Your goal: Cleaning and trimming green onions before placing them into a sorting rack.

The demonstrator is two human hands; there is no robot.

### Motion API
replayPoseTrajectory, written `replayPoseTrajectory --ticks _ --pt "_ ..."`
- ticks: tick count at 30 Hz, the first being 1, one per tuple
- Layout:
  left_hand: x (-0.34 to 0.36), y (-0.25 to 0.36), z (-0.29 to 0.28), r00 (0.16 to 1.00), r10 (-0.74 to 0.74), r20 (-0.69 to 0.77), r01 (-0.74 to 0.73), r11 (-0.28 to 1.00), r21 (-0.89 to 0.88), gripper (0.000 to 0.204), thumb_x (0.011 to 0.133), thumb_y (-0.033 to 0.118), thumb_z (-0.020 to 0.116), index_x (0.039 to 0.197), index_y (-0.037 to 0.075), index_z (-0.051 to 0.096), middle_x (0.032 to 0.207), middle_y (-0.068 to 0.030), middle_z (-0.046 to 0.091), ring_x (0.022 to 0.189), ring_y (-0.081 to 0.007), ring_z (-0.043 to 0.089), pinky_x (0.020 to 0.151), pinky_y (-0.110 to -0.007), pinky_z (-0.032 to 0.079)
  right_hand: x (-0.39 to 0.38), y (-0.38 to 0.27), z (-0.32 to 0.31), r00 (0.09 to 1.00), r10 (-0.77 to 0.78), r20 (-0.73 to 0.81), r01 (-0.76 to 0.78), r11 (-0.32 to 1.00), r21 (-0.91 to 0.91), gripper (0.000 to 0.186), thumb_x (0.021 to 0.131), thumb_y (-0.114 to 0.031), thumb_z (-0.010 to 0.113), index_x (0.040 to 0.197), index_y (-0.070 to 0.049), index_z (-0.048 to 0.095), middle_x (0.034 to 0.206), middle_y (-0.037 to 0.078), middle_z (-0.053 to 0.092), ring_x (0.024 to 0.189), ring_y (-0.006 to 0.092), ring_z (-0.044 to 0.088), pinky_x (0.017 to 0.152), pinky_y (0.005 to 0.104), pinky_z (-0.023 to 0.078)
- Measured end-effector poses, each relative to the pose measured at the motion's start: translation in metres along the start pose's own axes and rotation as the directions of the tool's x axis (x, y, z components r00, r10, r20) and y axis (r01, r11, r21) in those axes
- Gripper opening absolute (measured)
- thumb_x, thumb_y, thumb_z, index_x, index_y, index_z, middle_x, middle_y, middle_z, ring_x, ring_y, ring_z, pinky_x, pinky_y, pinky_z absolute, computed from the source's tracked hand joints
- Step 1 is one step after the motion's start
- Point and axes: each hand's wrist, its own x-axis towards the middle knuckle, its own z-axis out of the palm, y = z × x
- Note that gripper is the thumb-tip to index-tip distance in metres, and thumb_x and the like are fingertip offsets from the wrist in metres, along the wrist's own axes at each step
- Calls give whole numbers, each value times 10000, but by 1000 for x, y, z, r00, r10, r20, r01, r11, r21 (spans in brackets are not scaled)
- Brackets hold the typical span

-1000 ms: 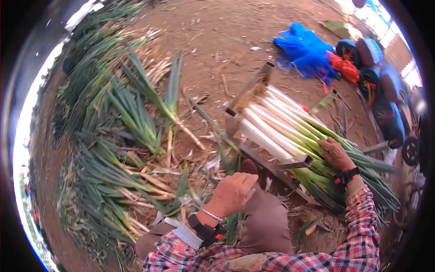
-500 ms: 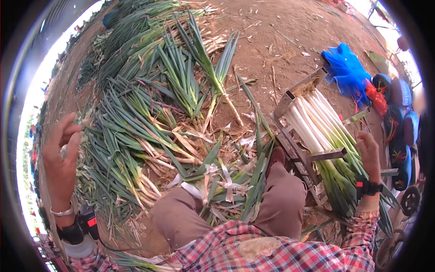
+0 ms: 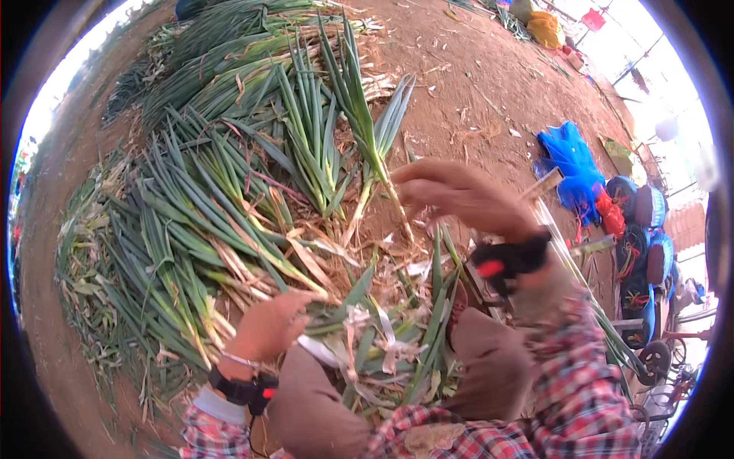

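My left hand (image 3: 267, 325) is low over the pile of loose leeks (image 3: 164, 229), its fingers loosely bent and apart, with nothing visible between them. My right hand (image 3: 451, 195) reaches across with fingers spread, hovering beside a single long leek (image 3: 386, 183) with a pale, straw-coloured stem. Behind my right forearm, mostly hidden, is a metal frame (image 3: 547, 182) holding pale leeks (image 3: 562, 249). Dry husks and cut leaves (image 3: 386, 336) lie between my knees.
At the right are a crumpled blue plastic bag (image 3: 569, 161), a red bag (image 3: 612, 214), several blue-and-black bundles (image 3: 657, 252) and a small wheel (image 3: 656, 359). Brown dirt ground (image 3: 474, 92) surrounds the piles. A yellow sack (image 3: 544, 30) lies far back.
My right hand has left the framed leeks and swung left and up over the loose pile. My left hand went out left, then came back toward my left knee. The view has shifted leftward.
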Motion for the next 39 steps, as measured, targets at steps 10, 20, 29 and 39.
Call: replayPoseTrajectory --ticks 10,20,29,39 --pt "24 -114 44 974 -213 81 223 964 -144 327 852 174 629 1158 62 602 967 -126 672 873 -320 655 759 -387 525 228 308 121 943 50 -329 -288 618 -732 382 876 -270 553 1196 -61 543 1184 191 594 1180 339 528 1005 496 376" --pt "131 -157 68 982 -102 158 91 993 72 316 854 185 626 1138 50 602 1009 -142 651 905 -336 639 759 -406 516 189 365 111 904 383 -192 -428 783 -451 366 853 -322 601 1008 9 611 992 275 628 944 434 615 822 466 507" --pt "158 -163 134 991 -107 -85 100 992 -81 357 835 190 613 1161 49 576 1058 -151 629 964 -365 614 830 -445 509 214 362 132 767 451 -457 -568 808 -155 418 730 -303 754 915 22 567 873 219 648 781 393 651 736 420 528" --pt "231 -142 146 814 -548 193 343 186 -921 511 1012 390 470 1346 5 429 1126 -107 631 927 -171 644 786 -313 547 130 263 116 908 415 -57 -300 739 603 234 966 -242 565 1091 -68 473 680 5 541 480 64 504 412 240 427"
